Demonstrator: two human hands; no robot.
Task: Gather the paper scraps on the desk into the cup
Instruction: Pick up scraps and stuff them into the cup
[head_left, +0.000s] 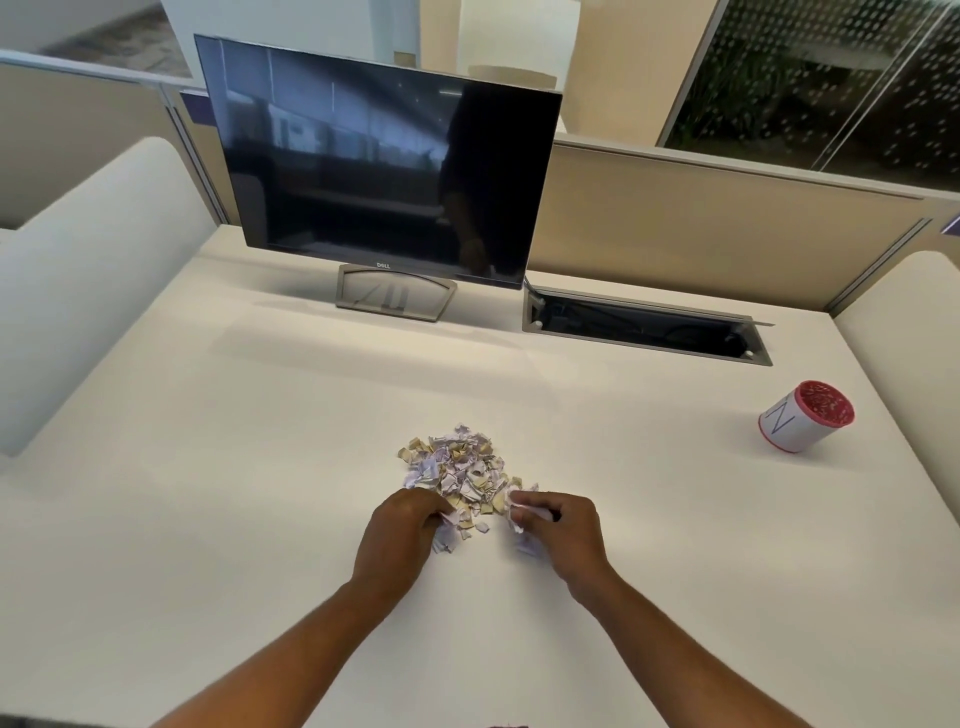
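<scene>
A heap of small white, lilac and tan paper scraps lies in the middle of the white desk. My left hand sits at the heap's near left edge with its fingers curled round a few scraps. At the near right edge my right hand grips a small bunch of white scraps. The cup, white with a red rim and a dark letter on its side, stands far to the right, well apart from both hands, with red-speckled contents showing inside.
A dark monitor on a metal stand stands at the back of the desk. To its right lies an open cable slot. Padded dividers flank the desk on the left and right.
</scene>
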